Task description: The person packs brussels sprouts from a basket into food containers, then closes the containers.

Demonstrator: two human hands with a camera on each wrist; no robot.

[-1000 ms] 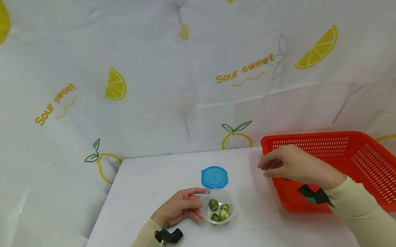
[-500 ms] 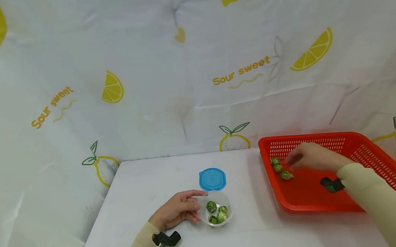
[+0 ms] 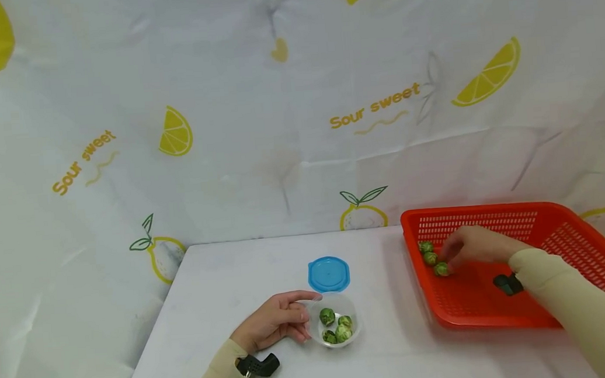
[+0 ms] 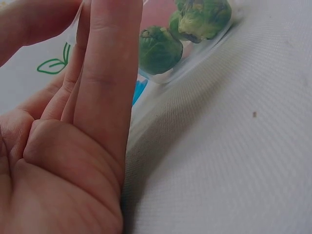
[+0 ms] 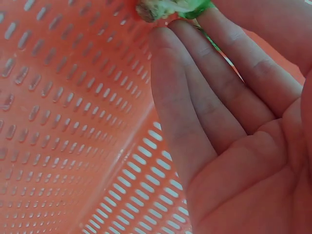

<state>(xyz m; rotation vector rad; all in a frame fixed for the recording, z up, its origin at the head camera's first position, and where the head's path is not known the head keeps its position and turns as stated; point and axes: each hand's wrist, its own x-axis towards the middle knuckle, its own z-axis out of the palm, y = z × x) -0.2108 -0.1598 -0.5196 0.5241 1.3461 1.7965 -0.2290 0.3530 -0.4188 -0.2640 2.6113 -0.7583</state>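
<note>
Head view shows the front sprout (image 3: pixel 440 269) in the red basket (image 3: pixel 493 321), lying just left at the fingertips of your right hand (image 3: pixel 472 246); whether these pinch it, I cannot surely tell. Your left hand (image 3: pixel 273 321), farther from it, grips the clear bowl (image 3: pixel 342 303).

Open counter (image 3: pixel 384 300) between bowl (image 3: pixel 344 304) and red basket (image 3: pixel 492 310), basket wall (image 3: pixel 424 286) barring low sideways entry, left grip (image 3: pixel 275 321) obstructing bowl's left side, bowl accessible from above.
</note>
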